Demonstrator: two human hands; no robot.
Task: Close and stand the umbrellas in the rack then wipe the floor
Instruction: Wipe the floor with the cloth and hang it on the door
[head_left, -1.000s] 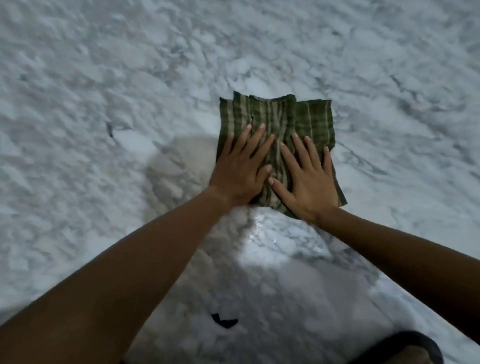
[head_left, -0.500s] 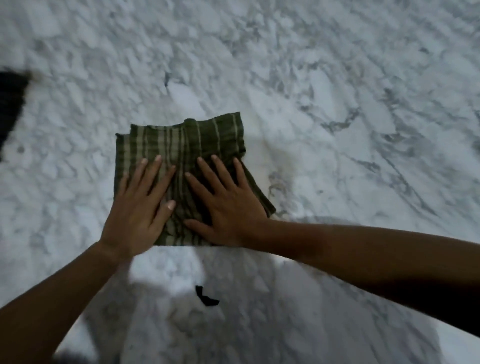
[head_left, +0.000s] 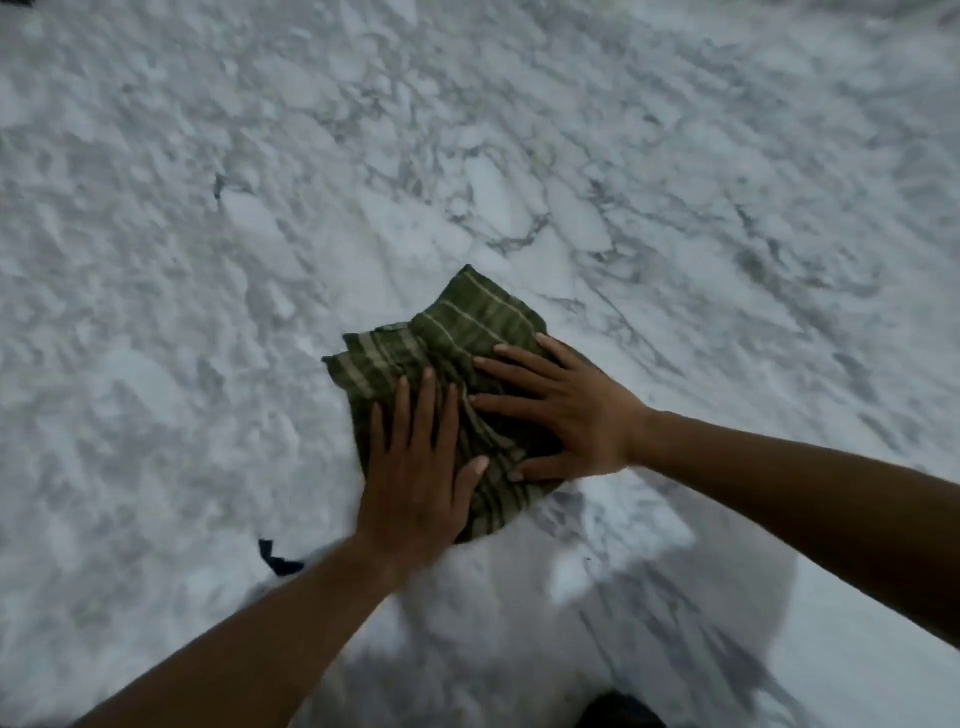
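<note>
Marble floor (head_left: 675, 156); left hand (head_left: 415, 483), right hand (head_left: 571, 415): fingers (head_left: 511, 368) straight, spread, seemingly pressing bunched green cloth (head_left: 467, 322).

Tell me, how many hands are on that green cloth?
2, both flat on the green cloth: left hand at its near edge, right hand at its right side.

Green cloth (head_left: 467, 322) partly covered, dark shape (head_left: 618, 713) cut off below
</note>
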